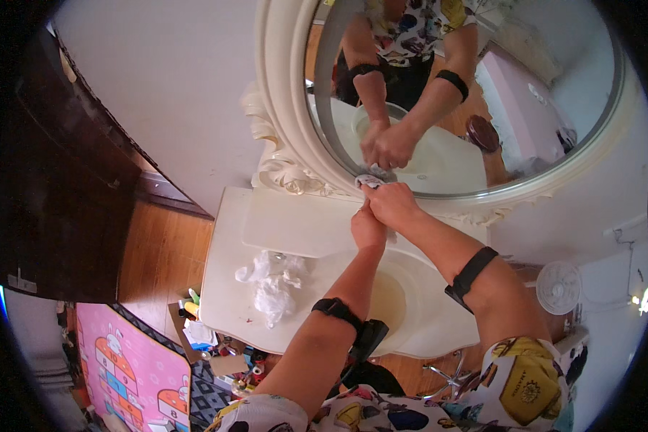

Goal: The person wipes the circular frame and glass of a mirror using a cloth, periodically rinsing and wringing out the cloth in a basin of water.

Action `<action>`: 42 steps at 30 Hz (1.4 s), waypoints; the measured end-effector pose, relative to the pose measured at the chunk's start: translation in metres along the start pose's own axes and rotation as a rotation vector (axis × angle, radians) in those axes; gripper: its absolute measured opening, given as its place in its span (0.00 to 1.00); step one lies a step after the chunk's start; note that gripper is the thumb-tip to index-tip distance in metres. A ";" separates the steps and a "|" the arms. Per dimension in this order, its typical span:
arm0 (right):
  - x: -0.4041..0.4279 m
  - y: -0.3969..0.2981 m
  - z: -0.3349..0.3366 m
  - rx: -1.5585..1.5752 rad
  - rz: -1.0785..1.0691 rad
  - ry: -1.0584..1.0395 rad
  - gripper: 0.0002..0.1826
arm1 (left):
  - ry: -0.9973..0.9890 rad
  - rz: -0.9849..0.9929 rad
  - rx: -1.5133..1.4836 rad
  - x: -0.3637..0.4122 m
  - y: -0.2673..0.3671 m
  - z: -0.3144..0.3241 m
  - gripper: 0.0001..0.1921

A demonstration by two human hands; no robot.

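Observation:
Both my hands meet at the lower left rim of a round mirror [464, 97] in a carved cream frame [283, 108]. My right hand [395, 204] grips a damp-looking cloth [368, 181], its bunched end against the inner edge of the frame. Just below, my left hand [368, 227] is closed against the right, apparently around the cloth's lower part; its fingers are partly hidden. A grey bit of cloth hangs between the wrists. Under my forearms, a white basin [418, 270] of cloudy water stands on the cream dressing table [224, 286].
Crumpled white plastic bags [274, 294] lie on the table's left side. A box of odds and ends [186, 329] stands on the floor beside it, near a pink play mat [135, 372]. At right are a white fan [558, 288] and a chrome chair base [447, 372].

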State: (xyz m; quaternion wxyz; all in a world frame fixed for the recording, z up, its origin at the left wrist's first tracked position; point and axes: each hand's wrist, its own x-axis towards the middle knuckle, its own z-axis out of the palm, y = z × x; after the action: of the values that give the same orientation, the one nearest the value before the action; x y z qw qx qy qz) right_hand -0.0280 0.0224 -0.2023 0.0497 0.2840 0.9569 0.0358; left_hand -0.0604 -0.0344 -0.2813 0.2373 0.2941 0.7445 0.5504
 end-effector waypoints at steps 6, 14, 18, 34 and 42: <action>-0.019 0.025 0.015 0.072 0.136 -0.090 0.19 | -0.215 -0.019 0.175 -0.003 0.001 0.016 0.17; -0.080 0.045 0.021 0.904 0.405 0.304 0.16 | -0.444 -0.005 -0.111 -0.014 -0.028 0.012 0.20; -0.121 0.054 0.006 1.719 0.518 0.354 0.15 | -0.452 0.246 -0.333 -0.038 0.022 -0.011 0.23; -0.155 0.011 -0.100 1.970 0.302 0.476 0.26 | -0.880 -0.101 -1.107 -0.041 0.146 -0.091 0.05; -0.152 0.031 -0.142 1.462 0.140 0.693 0.13 | -0.784 0.147 -0.686 -0.021 0.187 -0.115 0.05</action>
State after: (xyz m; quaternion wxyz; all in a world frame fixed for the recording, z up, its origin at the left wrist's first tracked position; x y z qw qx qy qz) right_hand 0.0996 -0.0404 -0.0473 -0.4498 0.2767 0.6793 -0.5096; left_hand -0.0903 -0.0858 -0.0685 0.5415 0.4347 0.3541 0.6265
